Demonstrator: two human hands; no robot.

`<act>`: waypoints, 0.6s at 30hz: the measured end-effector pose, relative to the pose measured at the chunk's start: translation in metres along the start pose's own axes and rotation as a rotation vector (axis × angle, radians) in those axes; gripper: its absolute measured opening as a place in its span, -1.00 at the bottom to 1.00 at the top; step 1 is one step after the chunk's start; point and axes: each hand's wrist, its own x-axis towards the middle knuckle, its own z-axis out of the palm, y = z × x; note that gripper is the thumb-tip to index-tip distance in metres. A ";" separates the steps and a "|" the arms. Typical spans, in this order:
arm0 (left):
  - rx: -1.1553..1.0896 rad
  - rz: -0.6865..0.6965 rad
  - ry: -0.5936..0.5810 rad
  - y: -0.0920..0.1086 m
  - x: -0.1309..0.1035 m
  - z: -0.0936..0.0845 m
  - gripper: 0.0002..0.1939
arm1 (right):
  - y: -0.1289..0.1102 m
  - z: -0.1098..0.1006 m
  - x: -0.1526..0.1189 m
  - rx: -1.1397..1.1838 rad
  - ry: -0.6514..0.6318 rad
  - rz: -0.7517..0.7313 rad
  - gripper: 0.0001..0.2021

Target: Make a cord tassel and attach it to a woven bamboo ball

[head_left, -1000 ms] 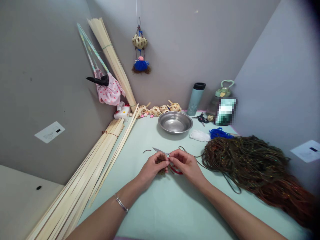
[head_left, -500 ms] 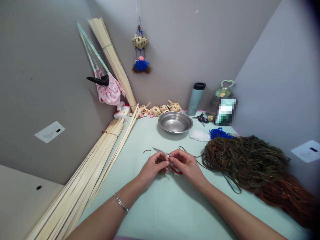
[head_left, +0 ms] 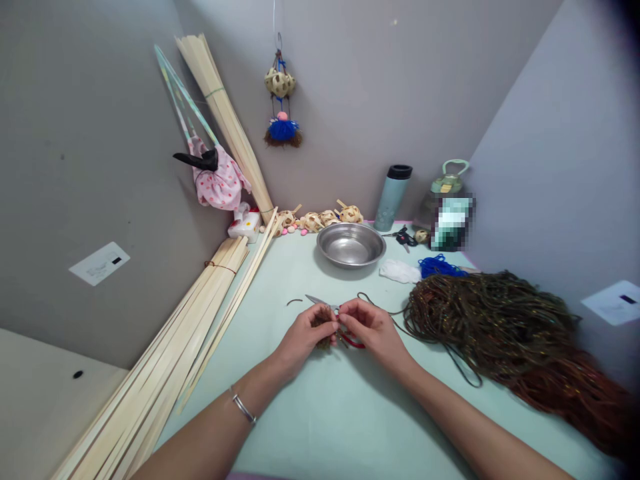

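Note:
A small brown, frayed yarn tassel point(head_left: 324, 340) sits in my left hand point(head_left: 305, 337), whose fingers are closed around it. My right hand point(head_left: 371, 328) is pinched at the tassel's right side, its fingertips meeting those of the left; what the pinch holds is too small to make out. Under and behind both hands lie scissors point(head_left: 317, 301), blades pointing left and red handles partly covered by the right hand. A short piece of brown cord point(head_left: 294, 301) lies on the table left of the blades.
A steel bowl point(head_left: 351, 248) stands beyond my hands. Heaped brown yarn point(head_left: 493, 327) fills the right side, near blue yarn point(head_left: 441, 267) and a white cloth point(head_left: 400, 271). Bundled wooden strips point(head_left: 170, 360) lie left. Woven balls point(head_left: 313, 221) and a tumbler point(head_left: 393, 199) stand at the back.

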 end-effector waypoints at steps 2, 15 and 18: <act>-0.003 -0.001 -0.002 0.000 0.000 0.000 -0.75 | 0.000 0.000 0.000 0.003 0.003 0.000 -0.76; -0.026 0.005 0.008 0.001 0.000 0.001 -0.75 | 0.001 -0.011 0.006 -0.005 0.056 -0.013 -0.70; -0.019 0.010 0.006 0.001 0.000 0.000 -0.76 | 0.001 -0.015 0.006 -0.032 0.070 -0.017 -0.68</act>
